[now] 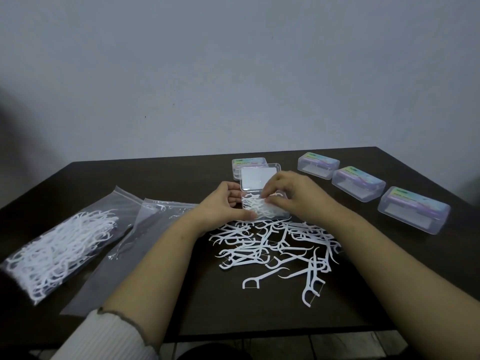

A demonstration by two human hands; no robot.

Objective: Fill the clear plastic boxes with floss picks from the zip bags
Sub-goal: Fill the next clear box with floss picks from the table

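Both forearms reach toward 12 o'clock; the left hand (222, 203) and right hand (293, 196) meet, fingers curled.

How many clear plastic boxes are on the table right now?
5: one open box between the hands, one closed box behind its lid, three closed boxes along the right.

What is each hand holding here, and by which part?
Left hand grips the open clear box at its left side. Right hand pinches floss picks inside it; which part cannot be told.

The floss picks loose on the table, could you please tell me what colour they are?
White, the floss picks stand out clearly against the dark table in the head view.
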